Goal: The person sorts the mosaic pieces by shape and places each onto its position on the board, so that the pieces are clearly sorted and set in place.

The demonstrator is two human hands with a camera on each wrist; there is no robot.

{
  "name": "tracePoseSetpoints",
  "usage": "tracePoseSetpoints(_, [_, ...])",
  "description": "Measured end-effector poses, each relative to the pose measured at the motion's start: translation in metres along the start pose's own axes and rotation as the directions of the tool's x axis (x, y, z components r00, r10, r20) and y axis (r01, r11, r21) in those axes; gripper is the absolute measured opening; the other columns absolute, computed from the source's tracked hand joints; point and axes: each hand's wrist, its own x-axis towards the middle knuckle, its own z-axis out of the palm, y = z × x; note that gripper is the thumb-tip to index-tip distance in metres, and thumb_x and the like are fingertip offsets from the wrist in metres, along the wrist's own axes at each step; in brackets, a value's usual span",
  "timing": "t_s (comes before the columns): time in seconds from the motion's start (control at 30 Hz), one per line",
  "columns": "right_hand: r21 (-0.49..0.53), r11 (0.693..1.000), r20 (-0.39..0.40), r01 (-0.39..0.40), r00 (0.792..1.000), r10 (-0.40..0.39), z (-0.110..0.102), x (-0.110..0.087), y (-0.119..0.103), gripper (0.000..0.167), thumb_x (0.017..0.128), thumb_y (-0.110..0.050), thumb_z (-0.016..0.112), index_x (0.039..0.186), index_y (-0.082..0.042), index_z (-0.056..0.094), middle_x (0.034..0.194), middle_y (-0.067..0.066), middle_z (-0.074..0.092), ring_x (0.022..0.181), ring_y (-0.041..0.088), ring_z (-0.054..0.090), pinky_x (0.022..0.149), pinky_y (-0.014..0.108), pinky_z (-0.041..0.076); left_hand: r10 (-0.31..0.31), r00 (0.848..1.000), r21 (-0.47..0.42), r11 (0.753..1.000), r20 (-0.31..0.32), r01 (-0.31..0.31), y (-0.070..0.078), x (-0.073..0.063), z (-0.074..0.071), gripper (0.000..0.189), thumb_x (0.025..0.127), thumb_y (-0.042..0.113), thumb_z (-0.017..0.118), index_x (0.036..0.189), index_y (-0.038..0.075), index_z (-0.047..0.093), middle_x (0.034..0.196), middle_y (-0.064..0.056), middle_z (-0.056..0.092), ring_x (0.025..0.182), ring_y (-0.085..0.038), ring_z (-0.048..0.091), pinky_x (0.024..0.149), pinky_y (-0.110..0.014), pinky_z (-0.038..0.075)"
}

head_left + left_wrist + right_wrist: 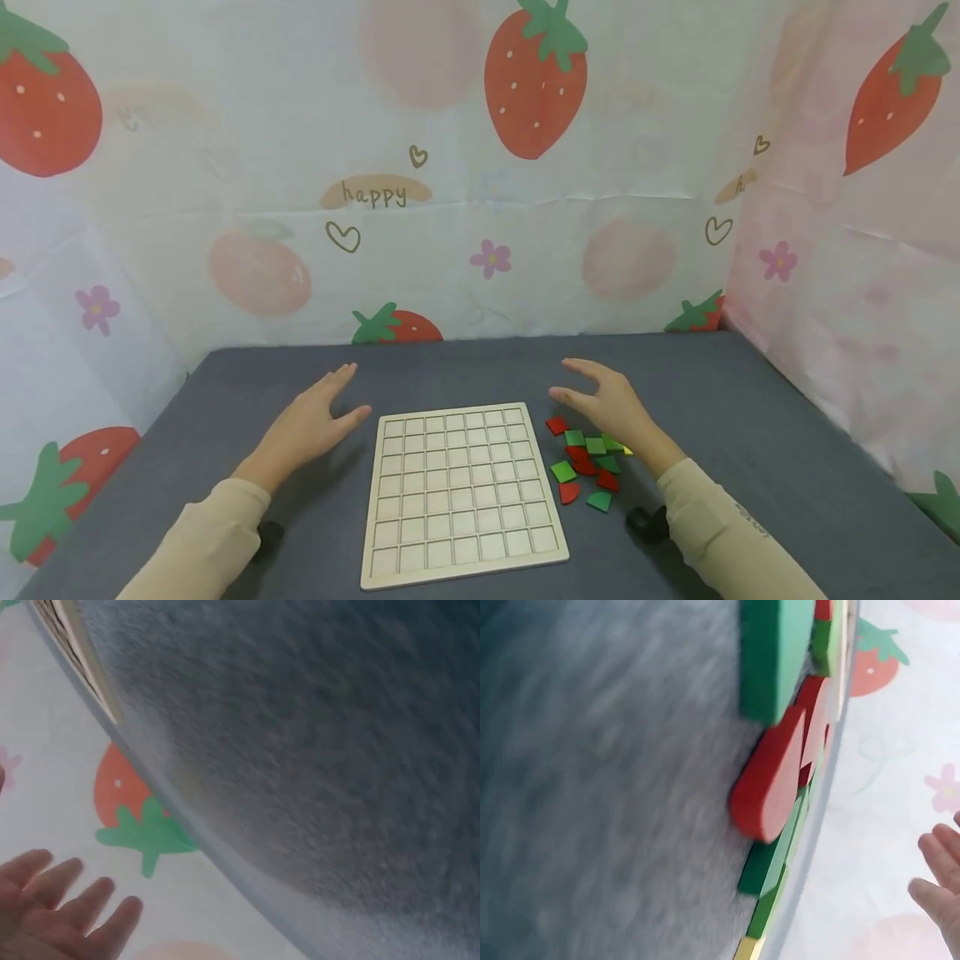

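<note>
Hovering above the table (465, 375), the left hand (302, 429) and the right hand (613, 407) are holding nothing, so the work is probably standing at its starting step; the next move is seemingly calling for lowering the right fingers toward the coloured pieces (585, 468). These pieces are lying near those fingers, untouched, beside the grid board (464, 497). Both hands are extending straight fingers, thumbs apart

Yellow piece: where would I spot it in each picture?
Head: the yellow piece peeks out beside the right hand, right of the grid board.
Left wrist: not in it.
Right wrist: yellow piece at the bottom edge, near centre, below a green piece.
Shared landmark: the printed strawberry beyond the grid board's far left corner.
</note>
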Motion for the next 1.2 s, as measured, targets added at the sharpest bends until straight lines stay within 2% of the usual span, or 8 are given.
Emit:
tracePoseSetpoints(0.17, [0.078,0.994,0.011,-0.083,0.997,0.082,0.000,-0.001,0.000,0.069,0.092,-0.046,0.067,0.148,-0.011,0.047,0.153,0.016,0.045,0.142,0.040,0.041,0.111,0.058,0.040,-0.095,0.994,-0.101,0.990,0.057,0.100,0.007,-0.001,0.001,0.086,0.095,0.056,0.057,0.159,0.010,0.021,0.158,-0.028,0.029,0.141,-0.051,0.032,0.107,-0.068,0.036])
tracePoseSetpoints(0.3, [0.122,0.984,0.011,-0.131,0.991,0.130,0.001,-0.001,-0.001,0.068,0.091,-0.046,0.069,0.146,-0.012,0.050,0.151,0.015,0.049,0.140,0.038,0.043,0.110,0.057,0.042,-0.151,0.986,-0.152,0.975,0.077,0.161,0.011,-0.004,0.004,0.088,0.093,0.057,0.059,0.158,0.009,0.023,0.156,-0.029,0.031,0.140,-0.051,0.036,0.105,-0.067,0.040])
tracePoseSetpoints(0.5, [0.235,0.951,0.031,-0.201,0.979,0.200,0.002,0.001,-0.003,0.069,0.087,-0.048,0.072,0.143,-0.013,0.053,0.146,0.014,0.054,0.137,0.034,0.048,0.109,0.055,0.043,-0.201,0.975,-0.244,0.945,0.097,0.219,0.015,-0.007,0.008,0.085,0.093,0.051,0.062,0.156,0.005,0.027,0.153,-0.023,0.042,0.133,-0.043,0.049,0.099,-0.058,0.048])
tracePoseSetpoints(0.7, [0.315,0.923,0.042,-0.221,0.975,0.219,0.005,0.005,-0.005,0.069,0.086,-0.047,0.074,0.141,-0.012,0.055,0.145,0.015,0.055,0.136,0.034,0.049,0.109,0.055,0.043,-0.245,0.962,-0.302,0.914,0.117,0.269,0.017,-0.009,0.013,0.081,0.094,0.048,0.063,0.154,0.002,0.032,0.152,-0.024,0.043,0.135,-0.043,0.046,0.101,-0.059,0.046])
tracePoseSetpoints(0.8, [0.325,0.918,0.050,-0.228,0.973,0.225,0.008,0.007,-0.005,0.068,0.086,-0.046,0.074,0.141,-0.012,0.055,0.146,0.015,0.054,0.136,0.034,0.049,0.110,0.054,0.043,-0.270,0.955,-0.348,0.889,0.124,0.297,0.017,-0.011,0.015,0.079,0.094,0.045,0.063,0.152,0.000,0.034,0.152,-0.026,0.041,0.135,-0.045,0.045,0.103,-0.058,0.046])
tracePoseSetpoints(1.03, [0.360,0.891,0.056,-0.276,0.960,0.274,0.011,0.013,-0.010,0.067,0.087,-0.048,0.072,0.142,-0.014,0.054,0.147,0.011,0.053,0.138,0.033,0.046,0.113,0.057,0.038,-0.326,0.929,-0.488,0.790,0.178,0.371,0.017,-0.015,0.021,0.073,0.095,0.036,0.064,0.148,-0.006,0.037,0.149,-0.030,0.042,0.129,-0.043,0.053,0.090,-0.041,0.058])
tracePoseSetpoints(1.2, [0.385,0.870,0.054,-0.307,0.949,0.311,0.009,0.013,-0.012,0.061,0.088,-0.041,0.074,0.139,-0.012,0.057,0.147,0.012,0.053,0.138,0.034,0.046,0.114,0.058,0.036,-0.340,0.914,-0.529,0.746,0.220,0.404,0.018,-0.014,0.024,0.073,0.093,0.036,0.067,0.144,-0.009,0.040,0.146,-0.032,0.043,0.126,-0.044,0.054,0.085,-0.037,0.060])
